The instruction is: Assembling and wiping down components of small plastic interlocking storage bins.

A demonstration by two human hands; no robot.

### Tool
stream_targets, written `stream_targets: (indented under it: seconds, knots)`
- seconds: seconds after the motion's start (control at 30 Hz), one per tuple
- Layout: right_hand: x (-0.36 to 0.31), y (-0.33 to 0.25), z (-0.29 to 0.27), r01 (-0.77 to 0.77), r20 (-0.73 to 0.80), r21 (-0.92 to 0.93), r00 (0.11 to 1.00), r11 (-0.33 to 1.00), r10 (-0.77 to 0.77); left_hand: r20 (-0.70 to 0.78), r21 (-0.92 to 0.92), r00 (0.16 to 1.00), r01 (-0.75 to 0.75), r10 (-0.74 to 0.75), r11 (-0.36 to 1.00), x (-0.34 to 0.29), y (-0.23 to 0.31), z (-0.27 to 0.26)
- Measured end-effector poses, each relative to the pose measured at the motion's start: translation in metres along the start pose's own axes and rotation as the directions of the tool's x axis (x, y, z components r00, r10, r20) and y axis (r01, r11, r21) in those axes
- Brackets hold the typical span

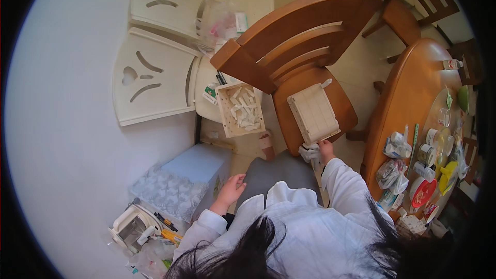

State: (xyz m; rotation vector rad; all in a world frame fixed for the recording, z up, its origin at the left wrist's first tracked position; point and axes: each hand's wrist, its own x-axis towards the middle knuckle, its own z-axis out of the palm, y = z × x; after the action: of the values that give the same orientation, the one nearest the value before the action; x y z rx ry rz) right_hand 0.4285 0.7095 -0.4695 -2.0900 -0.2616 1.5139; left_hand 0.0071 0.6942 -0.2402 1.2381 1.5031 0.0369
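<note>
On the wooden chair's seat in front of me sits a beige plastic basket (pixel 313 113), its ribbed bottom apparently facing up. My right hand (pixel 326 151) is at the basket's near edge, fingers closed. Beside it, over the front of the seat, is a crumpled white cloth-like bundle (pixel 310 155). What those fingers hold is hidden. Above my lap, my left hand (pixel 233 190) is empty, its fingers loosely stretched. A second beige basket (pixel 228 119), filled with several white slender pieces (pixel 246 107), stands to the left. A small white piece (pixel 326 83) lies at the first basket's far corner.
The wooden chair's high back (pixel 305 31) rises beyond the basket. White chairs (pixel 155 76) line the left wall, with a green-and-white box (pixel 210 94) on one seat. A wooden table (pixel 385 119) with jars and bags stands right. A pale blue box (pixel 199 163) is near left.
</note>
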Motion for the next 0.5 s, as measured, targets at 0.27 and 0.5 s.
stream_targets:
  seconds: [0.27, 0.5]
  knots:
    - [-0.056, -0.013, -0.026, 0.007, 0.019, -0.076, 1.0, 0.997, -0.005, -0.212, -0.075, 0.977, 0.008, -0.023, 0.997, 0.122, -0.053, -0.007]
    - [-0.177, -0.032, -0.057, 0.119, 0.005, -0.201, 0.993, 0.972, -0.121, -0.291, -0.02, 0.929, 0.234, -0.229, 0.972, 0.238, -0.082, -0.063]
